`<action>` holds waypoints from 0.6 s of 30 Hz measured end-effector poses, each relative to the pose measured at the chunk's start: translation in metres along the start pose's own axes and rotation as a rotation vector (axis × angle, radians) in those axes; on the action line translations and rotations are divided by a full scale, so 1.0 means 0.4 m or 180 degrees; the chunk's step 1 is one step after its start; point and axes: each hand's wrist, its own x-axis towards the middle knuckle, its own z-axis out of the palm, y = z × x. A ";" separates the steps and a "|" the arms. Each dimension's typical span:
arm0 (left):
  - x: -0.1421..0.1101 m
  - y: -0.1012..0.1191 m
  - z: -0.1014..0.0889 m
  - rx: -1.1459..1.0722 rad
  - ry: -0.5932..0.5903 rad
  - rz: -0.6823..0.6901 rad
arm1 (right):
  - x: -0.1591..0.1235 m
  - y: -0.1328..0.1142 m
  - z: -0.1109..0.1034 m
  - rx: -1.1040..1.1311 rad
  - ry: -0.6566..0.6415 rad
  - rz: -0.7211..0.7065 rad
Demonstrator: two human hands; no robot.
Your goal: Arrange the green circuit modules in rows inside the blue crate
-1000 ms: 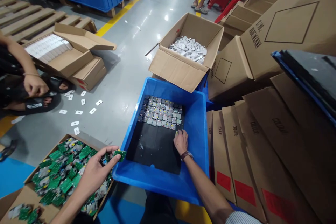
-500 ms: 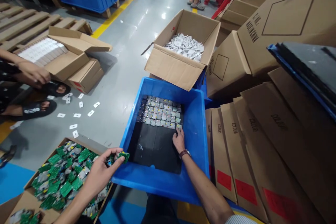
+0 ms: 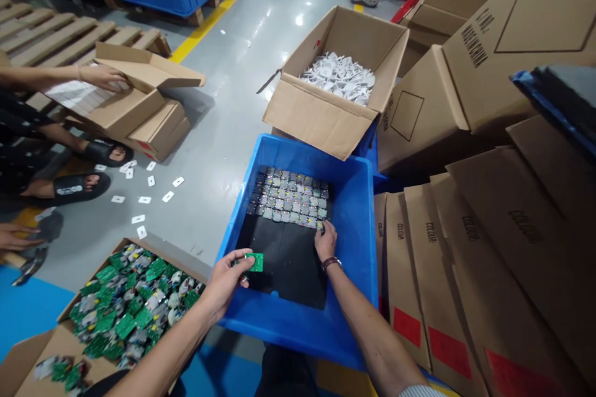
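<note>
Your left hand [image 3: 229,274] pinches a green circuit board [image 3: 256,263] between thumb and fingers over the near left part of the blue plastic bin [image 3: 298,340], its flat face turned upward; the edge grip probably spares the mounted components. Your right hand [image 3: 326,240], apart from the left, has its fingertips at the lower right end of the laid rows of boards [image 3: 291,201]; whether they grip the end piece or merely press it, you cannot tell from this view. The rows lie edge to edge on a smooth, matt black sheet [image 3: 279,260], grey component sides up with small yellow spots, an arrangement that presumably saves room and limits rubbing. To your left, a shallow cardboard box [image 3: 179,255] bears a heap of loose boards [image 3: 125,322], glossy green rectangles mixed with rounded grey parts, likely placed there for short reaches. Beyond the bin, an open carton [image 3: 316,113] holds thin, pale plastic pieces [image 3: 341,77] in a tangled pile. To your right lean stiff brown cartons [image 3: 437,260] with red patches; at far left, another person's hand [image 3: 103,77] reaches into a box of white pieces
</note>
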 end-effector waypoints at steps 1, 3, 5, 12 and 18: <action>0.013 -0.013 0.001 -0.0071 0.0047 -0.0037 | 0.000 -0.004 -0.005 0.0045 -0.0010 0.0005; 0.037 -0.037 0.005 -0.0140 0.0096 -0.0106 | -0.009 -0.020 -0.014 0.0118 0.0084 0.0059; 0.059 -0.054 0.016 -0.0106 0.0157 -0.0156 | -0.033 -0.052 -0.018 0.0247 0.0241 0.0077; 0.157 -0.086 0.077 0.0103 0.0528 -0.0194 | -0.205 -0.214 0.065 0.2068 -0.2270 0.0347; 0.190 -0.113 0.058 0.0366 0.0880 -0.0253 | -0.255 -0.249 0.134 0.1234 -0.1912 0.0102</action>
